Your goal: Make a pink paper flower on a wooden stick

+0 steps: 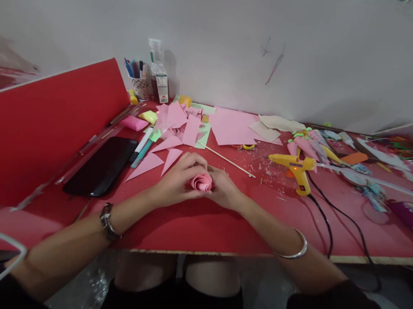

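Observation:
A rolled pink paper rose sits between both hands just above the red table. My left hand curls around its left side, fingers closed over the top. My right hand grips its right side, fingers pressed against the roll. A watch is on my left wrist and a metal bangle on my right. Pink paper triangles lie just beyond the left hand, and a thin wooden stick lies beyond the right hand.
A yellow glue gun with a black cord stands to the right. A black phone and a red board are at left. Pink paper sheets, a pen cup and a spray bottle stand near the wall. Craft clutter fills the far right.

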A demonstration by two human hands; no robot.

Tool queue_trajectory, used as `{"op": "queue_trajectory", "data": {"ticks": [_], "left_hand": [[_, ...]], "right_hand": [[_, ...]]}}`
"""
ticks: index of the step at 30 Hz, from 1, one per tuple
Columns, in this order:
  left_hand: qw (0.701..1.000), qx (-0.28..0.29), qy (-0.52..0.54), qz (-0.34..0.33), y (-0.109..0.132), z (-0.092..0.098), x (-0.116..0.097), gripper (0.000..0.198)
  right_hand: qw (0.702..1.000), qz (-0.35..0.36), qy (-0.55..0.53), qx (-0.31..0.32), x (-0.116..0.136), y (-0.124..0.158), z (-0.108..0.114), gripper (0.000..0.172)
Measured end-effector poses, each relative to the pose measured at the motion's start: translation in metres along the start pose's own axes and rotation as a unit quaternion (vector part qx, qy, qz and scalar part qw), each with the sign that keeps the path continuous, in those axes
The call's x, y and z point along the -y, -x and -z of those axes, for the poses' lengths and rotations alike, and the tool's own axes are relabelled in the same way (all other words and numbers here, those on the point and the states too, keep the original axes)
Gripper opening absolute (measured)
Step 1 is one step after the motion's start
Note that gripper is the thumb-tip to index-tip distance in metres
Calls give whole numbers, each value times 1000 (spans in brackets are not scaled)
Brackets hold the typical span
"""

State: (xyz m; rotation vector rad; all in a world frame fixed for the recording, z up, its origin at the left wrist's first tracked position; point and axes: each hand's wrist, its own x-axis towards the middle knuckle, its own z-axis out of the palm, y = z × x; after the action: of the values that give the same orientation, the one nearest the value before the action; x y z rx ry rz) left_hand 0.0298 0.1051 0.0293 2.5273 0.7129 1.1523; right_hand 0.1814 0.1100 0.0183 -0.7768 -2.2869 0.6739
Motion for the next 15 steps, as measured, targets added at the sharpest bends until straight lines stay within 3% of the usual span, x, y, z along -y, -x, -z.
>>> {"op": "queue_trajectory", "data": {"ticks": [3,6,11,15], "left_hand": [[999,-47,-10,9,1,1,0,9],[995,-70,-41,64,2,2,1,12],[966,9,-140,219,2,0,6,16],[956,40,-132,258,0,-1,10,13]], "right_hand": [[999,-30,-14,-25,4,-1,3,11],[996,-40,-55,-64,5,-1,5,12],[981,-17,-21,-190,7,3,9,34],[981,58,96,-161,13,4,12,36]]}}
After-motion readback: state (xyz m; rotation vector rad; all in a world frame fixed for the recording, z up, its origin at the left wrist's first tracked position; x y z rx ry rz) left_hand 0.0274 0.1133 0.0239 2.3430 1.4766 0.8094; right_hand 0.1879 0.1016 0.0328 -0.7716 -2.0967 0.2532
